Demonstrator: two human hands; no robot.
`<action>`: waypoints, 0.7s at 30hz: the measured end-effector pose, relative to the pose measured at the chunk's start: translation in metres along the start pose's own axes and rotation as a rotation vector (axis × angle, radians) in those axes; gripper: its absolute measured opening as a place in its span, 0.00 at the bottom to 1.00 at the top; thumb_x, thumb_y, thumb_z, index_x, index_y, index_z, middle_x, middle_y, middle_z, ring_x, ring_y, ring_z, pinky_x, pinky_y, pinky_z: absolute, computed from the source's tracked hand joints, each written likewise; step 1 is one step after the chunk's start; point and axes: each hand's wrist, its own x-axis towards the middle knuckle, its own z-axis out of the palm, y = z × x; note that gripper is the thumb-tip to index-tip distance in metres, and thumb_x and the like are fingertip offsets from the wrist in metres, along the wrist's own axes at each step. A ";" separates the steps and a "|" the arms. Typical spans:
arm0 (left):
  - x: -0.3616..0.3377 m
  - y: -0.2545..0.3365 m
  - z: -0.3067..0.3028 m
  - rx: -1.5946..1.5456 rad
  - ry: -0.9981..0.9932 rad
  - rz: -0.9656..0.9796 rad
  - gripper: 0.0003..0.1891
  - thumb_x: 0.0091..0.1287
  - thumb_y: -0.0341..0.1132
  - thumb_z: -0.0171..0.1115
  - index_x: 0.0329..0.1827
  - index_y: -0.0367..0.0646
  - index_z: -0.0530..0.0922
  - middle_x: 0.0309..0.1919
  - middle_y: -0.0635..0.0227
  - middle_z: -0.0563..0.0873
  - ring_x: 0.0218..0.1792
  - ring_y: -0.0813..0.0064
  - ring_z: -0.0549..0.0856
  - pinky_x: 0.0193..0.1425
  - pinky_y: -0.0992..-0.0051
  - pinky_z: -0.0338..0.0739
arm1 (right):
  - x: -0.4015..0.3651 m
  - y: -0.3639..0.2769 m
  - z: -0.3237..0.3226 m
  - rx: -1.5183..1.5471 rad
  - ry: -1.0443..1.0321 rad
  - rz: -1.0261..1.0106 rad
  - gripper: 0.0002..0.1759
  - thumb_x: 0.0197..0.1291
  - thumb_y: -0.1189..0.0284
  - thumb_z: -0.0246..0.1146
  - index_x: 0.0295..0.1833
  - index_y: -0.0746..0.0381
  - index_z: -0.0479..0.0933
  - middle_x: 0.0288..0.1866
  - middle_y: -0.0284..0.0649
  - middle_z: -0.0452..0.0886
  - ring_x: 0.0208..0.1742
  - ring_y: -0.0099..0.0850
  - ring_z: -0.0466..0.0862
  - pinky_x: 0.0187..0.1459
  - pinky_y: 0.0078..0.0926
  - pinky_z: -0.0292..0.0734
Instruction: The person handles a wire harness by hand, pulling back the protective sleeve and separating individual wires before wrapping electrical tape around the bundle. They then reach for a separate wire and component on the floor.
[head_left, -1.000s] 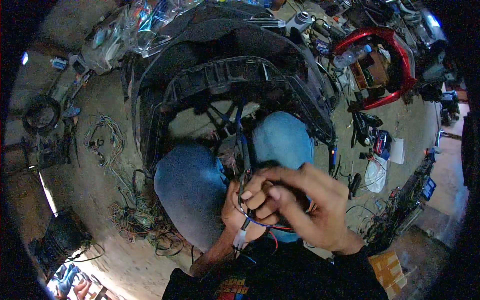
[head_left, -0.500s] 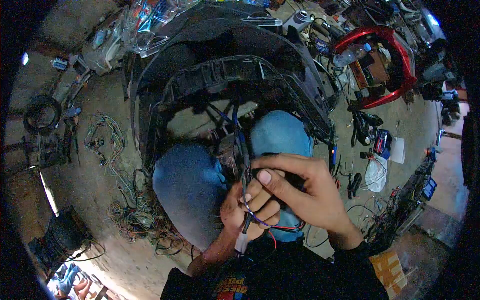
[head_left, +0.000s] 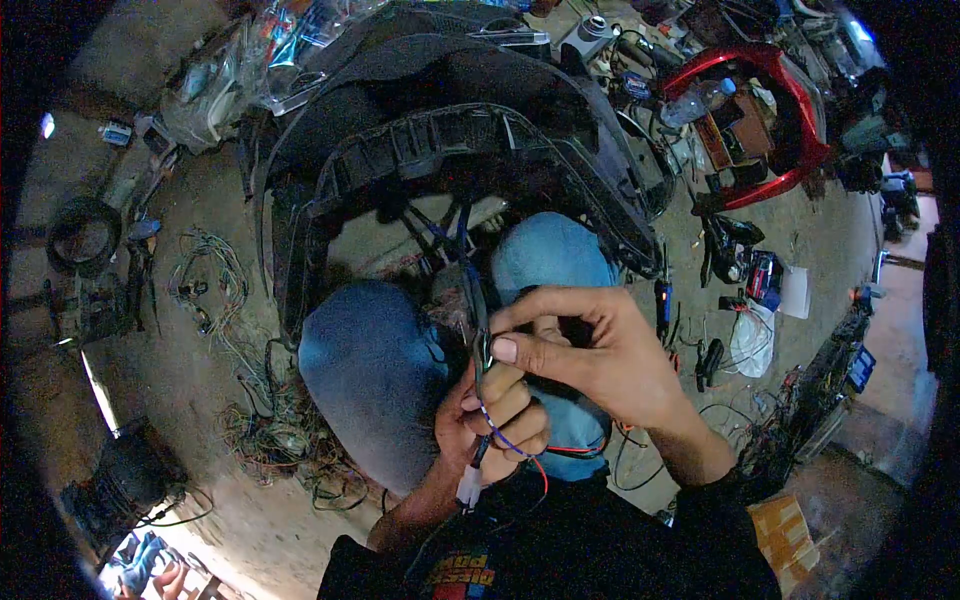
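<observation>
Between my knees runs a dark wiring harness (head_left: 474, 290), coming out from under a large black plastic fairing (head_left: 420, 135). My left hand (head_left: 505, 420) is wrapped round the lower harness. A purple-and-white wire (head_left: 495, 428) crosses its fingers, and a red wire (head_left: 544, 475) curves beside it. Below that hand hangs a pale connector (head_left: 468, 487). Just above, my right hand (head_left: 600, 365) pinches at the harness with thumb and forefinger. Whatever fine strand lies between those fingertips is too small to make out.
Tangled wires (head_left: 265, 440) and a looped harness (head_left: 210, 275) lie on the floor at left. A red curved trim piece (head_left: 800, 175) surrounds boxes and a plastic bottle (head_left: 690, 108) at upper right. A screwdriver (head_left: 663, 300) and a white plastic bag (head_left: 752, 340) sit at right.
My right hand has shifted slightly up and left, its thumb and forefinger now closing against the harness. My left hand keeps its grip on it. The whole view has shifted a little.
</observation>
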 end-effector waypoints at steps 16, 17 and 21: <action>-0.001 0.003 -0.003 0.026 0.029 -0.001 0.23 0.82 0.55 0.40 0.27 0.55 0.65 0.19 0.80 0.65 0.24 0.79 0.64 0.32 0.75 0.61 | -0.004 0.012 0.012 0.038 0.156 -0.096 0.09 0.61 0.73 0.73 0.46 0.62 0.85 0.22 0.23 0.67 0.26 0.12 0.63 0.26 0.16 0.58; -0.001 0.002 -0.003 0.035 0.035 -0.001 0.23 0.82 0.55 0.40 0.27 0.55 0.65 0.20 0.80 0.65 0.24 0.79 0.64 0.32 0.75 0.61 | -0.005 0.014 0.014 0.037 0.187 -0.122 0.09 0.61 0.74 0.73 0.46 0.62 0.85 0.23 0.24 0.66 0.26 0.12 0.63 0.26 0.16 0.58; -0.002 0.003 -0.008 0.044 0.069 -0.007 0.23 0.81 0.56 0.42 0.27 0.53 0.65 0.20 0.78 0.65 0.24 0.78 0.64 0.31 0.74 0.60 | -0.011 0.010 0.018 0.077 0.227 -0.099 0.10 0.60 0.77 0.73 0.46 0.65 0.83 0.24 0.22 0.64 0.29 0.12 0.62 0.31 0.13 0.56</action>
